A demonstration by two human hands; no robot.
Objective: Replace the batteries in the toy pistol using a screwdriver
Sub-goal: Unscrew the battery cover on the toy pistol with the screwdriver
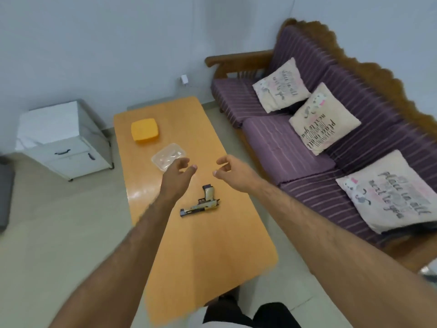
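Reaching out over the orange table (194, 245), both bare hands hang in the air above its middle and grasp nothing: the left hand (176, 175) has its fingers loosely spread and relaxed, the right hand (233, 170) has its fingers gently bent with thumb and fingertips apart, so neither grip is closed on anything. The toy pistol (201, 204) lies flat on its side on the tabletop, nearer the person than either hand and between the two forearms, barrel pointing to the left and grip pointing away, which leaves its handle exposed and easy to pick up from above. Just beyond the left hand sits a clear plastic container (169, 156), open at the top, with the orange lid (144, 130) set down apart from it farther along the table; my guess is that the box holds the screwdriver or the fresh batteries, though its contents are too blurred to name. No screwdriver can be made out anywhere. The task appears barely begun, with the pistol untouched. A purple striped sofa (283, 147) stands to the right, a white cabinet (66, 138) to the left.
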